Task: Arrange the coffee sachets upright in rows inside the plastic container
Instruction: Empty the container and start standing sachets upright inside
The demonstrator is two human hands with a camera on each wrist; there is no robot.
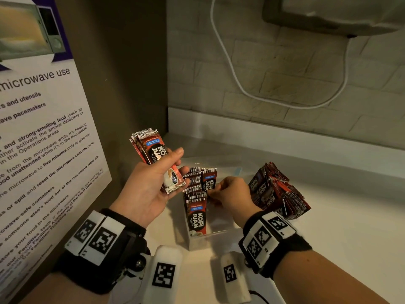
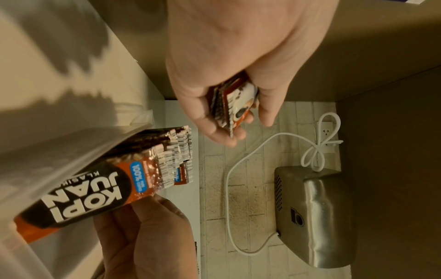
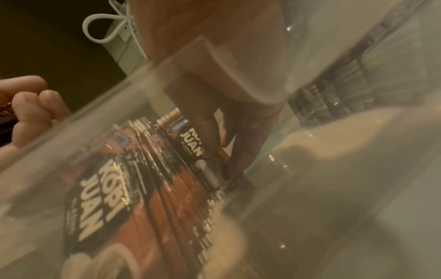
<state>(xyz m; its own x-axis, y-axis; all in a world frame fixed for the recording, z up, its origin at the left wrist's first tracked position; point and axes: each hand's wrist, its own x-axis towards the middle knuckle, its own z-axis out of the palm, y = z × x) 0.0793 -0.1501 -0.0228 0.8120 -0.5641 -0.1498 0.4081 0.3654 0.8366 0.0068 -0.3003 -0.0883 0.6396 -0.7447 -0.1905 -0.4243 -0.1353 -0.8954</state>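
Note:
A clear plastic container [image 1: 205, 240] stands on the white counter. Along its left side runs a row of upright red-and-black Kopi Juan sachets [image 1: 195, 200], also seen in the left wrist view [image 2: 167, 154] and through the wall in the right wrist view [image 3: 143, 188]. My left hand [image 1: 169, 164] is raised left of the container and grips a small bundle of sachets [image 1: 153, 150], [image 2: 236, 102]. My right hand [image 1: 212, 190] reaches into the container, and its fingertips [image 3: 207, 137] pinch one sachet [image 1: 209, 179] at the far end of the row.
A loose pile of sachets [image 1: 278, 191] lies on the counter right of the container. A microwave-use poster [image 1: 43, 128] covers the left wall. On the brick back wall hang a white cable [image 1: 241, 88] and a metal appliance [image 2: 317, 213].

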